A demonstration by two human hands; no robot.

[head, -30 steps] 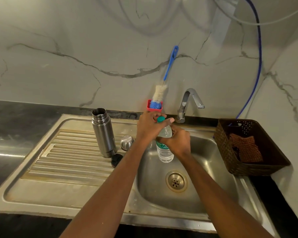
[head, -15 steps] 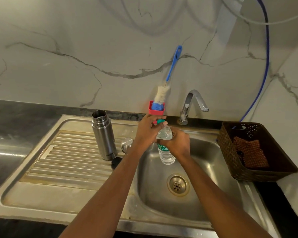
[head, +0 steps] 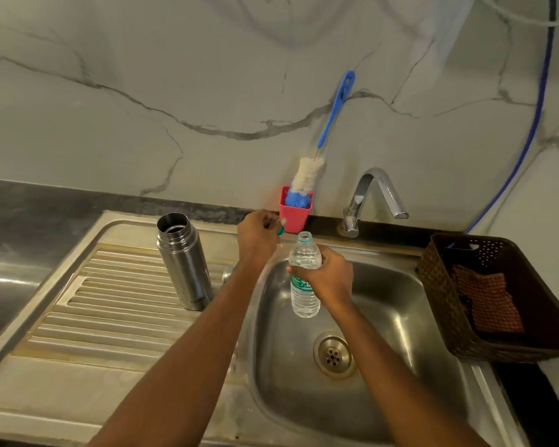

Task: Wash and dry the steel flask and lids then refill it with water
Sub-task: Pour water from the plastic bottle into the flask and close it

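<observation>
Centre of the frame, above a steel sink (head: 400, 301): the right hand (head: 328, 277) wraps its fingers around a clear plastic water bottle (head: 304, 285), held upright over the basin with its neck open. Just up and left of it, the left hand (head: 259, 235) pinches the bottle's small teal cap (head: 281, 231) between curled fingers. Left of centre, the steel flask (head: 183, 262) stands upright and uncapped on the ribbed draining board (head: 110, 301), apart from both hands; its lids cannot be made out. No water runs from the tap (head: 375, 195), right of centre. Washing and drying look finished, judging by the flask set aside and bottled water at hand; pouring into the flask and closing it remain. Half a second earlier the cap sat on the bottle under the left hand; now it is off and lifted clear.
</observation>
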